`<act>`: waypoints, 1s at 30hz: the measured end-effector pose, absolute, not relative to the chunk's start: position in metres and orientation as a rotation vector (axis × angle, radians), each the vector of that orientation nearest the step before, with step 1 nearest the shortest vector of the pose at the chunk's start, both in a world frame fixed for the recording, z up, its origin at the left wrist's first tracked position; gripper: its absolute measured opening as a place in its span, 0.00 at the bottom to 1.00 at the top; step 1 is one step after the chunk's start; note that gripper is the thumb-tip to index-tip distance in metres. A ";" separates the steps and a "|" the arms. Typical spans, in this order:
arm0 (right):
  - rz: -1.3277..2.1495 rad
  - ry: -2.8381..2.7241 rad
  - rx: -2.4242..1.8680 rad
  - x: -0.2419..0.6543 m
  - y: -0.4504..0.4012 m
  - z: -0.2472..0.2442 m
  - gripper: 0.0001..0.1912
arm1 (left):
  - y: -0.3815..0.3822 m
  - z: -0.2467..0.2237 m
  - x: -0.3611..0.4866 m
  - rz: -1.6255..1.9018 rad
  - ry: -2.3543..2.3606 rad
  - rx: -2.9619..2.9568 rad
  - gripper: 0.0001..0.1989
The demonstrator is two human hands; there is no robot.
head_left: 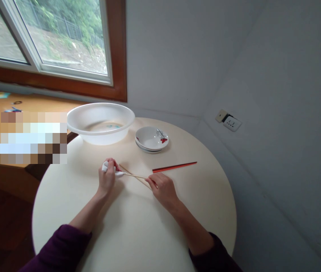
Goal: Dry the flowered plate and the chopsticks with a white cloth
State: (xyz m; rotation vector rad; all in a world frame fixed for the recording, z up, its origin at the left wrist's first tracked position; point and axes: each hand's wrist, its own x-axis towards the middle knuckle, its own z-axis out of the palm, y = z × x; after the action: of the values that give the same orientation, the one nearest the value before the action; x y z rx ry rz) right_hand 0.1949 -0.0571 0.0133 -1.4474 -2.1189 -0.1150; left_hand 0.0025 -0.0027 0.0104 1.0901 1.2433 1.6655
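A thin, pale wooden stick [134, 176] is held roughly level between both hands, above a round, cream-coloured table [137, 234]. Its left end is wrapped in a crumpled white cloth [105, 166], which is gripped in the curled fingers of the left hand [108, 175]; its other end is pinched between the thumb and fingertips of the right hand [163, 189]. A second pale wooden stick [141, 181] is seen slanting beneath the first and crossing it, its near end reaching towards the right hand. Just beyond that hand, a slender dark stick [174, 166] and a slender bright-red stick [166, 169] are laid side by side on the table. Farther back, shallow white bowls with a red and black floral pattern [150, 138] are stacked, and to their left a wide, translucent white plastic basin [103, 138] is placed, with a blue patch visible at its bottom. Both forearms are partly covered by dark purple sleeves [64, 245]. On the wall at the right, a white socket plate [232, 123] is mounted.
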 end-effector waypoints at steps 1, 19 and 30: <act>-0.113 -2.108 -1.446 0.195 -0.057 0.013 0.11 | -0.003 0.011 0.003 1.648 1.233 1.088 0.14; -0.147 -2.053 -1.383 0.196 -0.056 0.013 0.12 | -0.001 0.008 0.001 1.422 1.334 1.144 0.16; -0.188 -1.983 -1.390 0.200 -0.054 0.012 0.13 | -0.001 0.004 0.000 1.285 1.473 1.199 0.16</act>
State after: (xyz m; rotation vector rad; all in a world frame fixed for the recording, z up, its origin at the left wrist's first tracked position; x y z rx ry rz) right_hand 0.2003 -0.0537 0.0122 -1.3898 -1.9829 -0.1882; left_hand -0.0002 -0.0013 0.0039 1.1986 1.4734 1.2846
